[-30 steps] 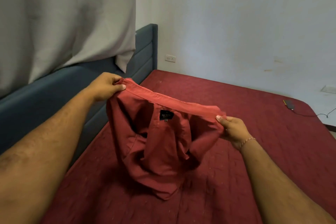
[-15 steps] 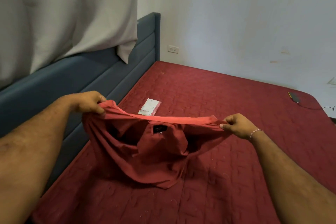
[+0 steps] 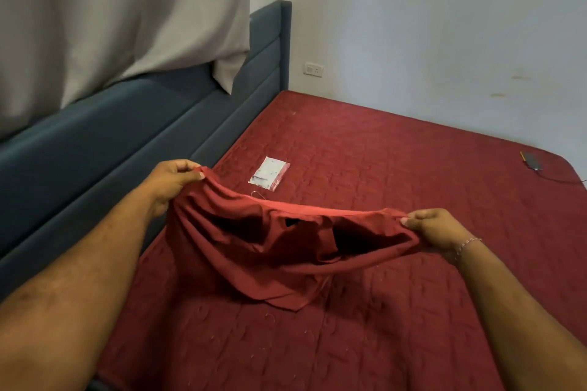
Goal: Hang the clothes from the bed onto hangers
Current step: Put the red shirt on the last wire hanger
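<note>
Two hands (image 3: 168, 181) (image 3: 435, 228), one red shirt (image 3: 279, 251), one bed (image 3: 397, 168)

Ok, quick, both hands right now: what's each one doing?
Left hand: pinching one end of the red shirt's collar.
Right hand: pinching the collar's other end.

A home bedroom: red quilted bed (image 3: 397, 168), padded blue headboard (image 3: 127, 124), grey curtain (image 3: 111, 9).
</note>
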